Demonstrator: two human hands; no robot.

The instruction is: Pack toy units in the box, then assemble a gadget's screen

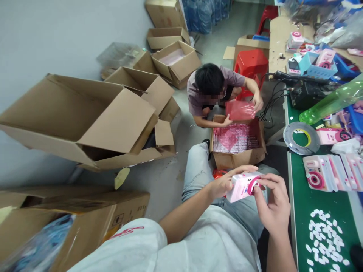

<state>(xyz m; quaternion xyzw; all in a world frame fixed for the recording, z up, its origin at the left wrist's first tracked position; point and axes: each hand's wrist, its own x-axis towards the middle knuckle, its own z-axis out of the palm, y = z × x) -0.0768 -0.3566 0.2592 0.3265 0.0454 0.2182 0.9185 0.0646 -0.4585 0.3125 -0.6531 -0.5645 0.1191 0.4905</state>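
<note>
Above my lap I hold a pink and white toy camera (pixel 241 187) with a dark pink ring round its lens. My left hand (pixel 222 183) grips it from the left side, thumb in front and fingers along the top. At the lens, the thumb and fingers of my right hand (pixel 272 200) are closed together; whatever small thing may be between them is hidden. To my right, a row of similar toy cameras (pixel 317 175) stands on the green table (pixel 297 211). Many small white oval pieces (pixel 326 238) lie scattered nearer to me.
Before my knees a co-worker (pixel 210 85) crouches, holding a red plastic bag (pixel 241 110) over an open carton (pixel 235 160). Empty cartons (pixel 113 113) are stacked at left. A tape roll (pixel 289 138) and a green bottle (pixel 331 100) rest on the table. Red stools (pixel 251 60) stand behind.
</note>
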